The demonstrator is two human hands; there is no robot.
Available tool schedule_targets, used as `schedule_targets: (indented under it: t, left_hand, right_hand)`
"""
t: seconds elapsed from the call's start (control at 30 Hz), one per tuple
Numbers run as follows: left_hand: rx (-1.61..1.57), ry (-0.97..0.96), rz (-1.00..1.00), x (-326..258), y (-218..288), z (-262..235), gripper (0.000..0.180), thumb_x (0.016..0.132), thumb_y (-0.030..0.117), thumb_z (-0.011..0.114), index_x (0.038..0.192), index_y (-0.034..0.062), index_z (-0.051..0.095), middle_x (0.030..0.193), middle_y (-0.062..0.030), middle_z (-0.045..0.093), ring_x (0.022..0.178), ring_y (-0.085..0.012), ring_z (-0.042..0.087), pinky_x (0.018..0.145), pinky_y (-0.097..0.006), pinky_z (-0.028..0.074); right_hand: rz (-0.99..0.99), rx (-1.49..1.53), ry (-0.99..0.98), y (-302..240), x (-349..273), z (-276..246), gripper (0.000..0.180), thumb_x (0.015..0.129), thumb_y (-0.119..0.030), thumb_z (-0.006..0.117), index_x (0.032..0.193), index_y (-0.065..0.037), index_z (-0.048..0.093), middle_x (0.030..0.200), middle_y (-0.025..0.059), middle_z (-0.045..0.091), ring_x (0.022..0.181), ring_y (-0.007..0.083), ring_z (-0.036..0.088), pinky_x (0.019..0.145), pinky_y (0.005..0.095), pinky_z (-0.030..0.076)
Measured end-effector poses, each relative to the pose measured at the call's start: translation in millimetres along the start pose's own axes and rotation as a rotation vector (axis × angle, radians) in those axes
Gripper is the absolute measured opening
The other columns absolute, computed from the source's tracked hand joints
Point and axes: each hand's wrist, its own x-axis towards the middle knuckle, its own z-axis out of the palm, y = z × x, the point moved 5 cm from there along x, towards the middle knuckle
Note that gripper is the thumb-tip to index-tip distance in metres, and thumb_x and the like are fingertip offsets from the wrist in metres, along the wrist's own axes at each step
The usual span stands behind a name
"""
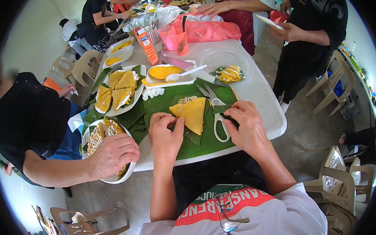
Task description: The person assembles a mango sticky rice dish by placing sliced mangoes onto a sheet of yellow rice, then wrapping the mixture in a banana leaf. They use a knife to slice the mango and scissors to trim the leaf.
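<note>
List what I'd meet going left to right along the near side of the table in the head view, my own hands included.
White bowl of drizzled folded crepes, your left hand, folded yellow crepe, white-handled scissors, your right hand.

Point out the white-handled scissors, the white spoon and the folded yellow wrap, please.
White-handled scissors (215, 101), head view: beside the pivot.
White spoon (191, 71), head view: on the handle.
Folded yellow wrap (191, 113), head view: middle of its upper face.
</note>
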Motion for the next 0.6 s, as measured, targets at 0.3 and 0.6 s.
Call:
schedule_targets:
  t: [0.3, 0.6]
  left_hand:
    - [0.008, 0.003, 0.024, -2, 3, -3, 0.016, 0.081, 0.011, 0.073, 0.079, -0.0032, 0.066, 0.087, -0.0129, 0.06, 0.074, -0.0257, 0.062, 0.068, -0.035, 0.05]
    - [0.059, 0.04, 0.097, -2, 6, -3, 0.012, 0.079, 0.006, 0.073, 0.08, -0.0014, 0.063, 0.085, -0.0126, 0.059, 0.073, -0.0255, 0.06, 0.066, -0.035, 0.049]
  right_hand:
    - [0.09, -0.03, -0.058, -9, 1, -2, 0.027, 0.071, -0.011, 0.076, 0.094, 0.001, 0.069, 0.094, 0.0147, 0.062, 0.095, 0.0347, 0.059, 0.087, 0.0435, 0.047]
    - [0.038, -0.065, -0.056, 4, 14, 1, 0.019, 0.074, -0.01, 0.071, 0.089, 0.001, 0.067, 0.095, 0.0178, 0.061, 0.097, 0.0365, 0.059, 0.089, 0.0444, 0.046]
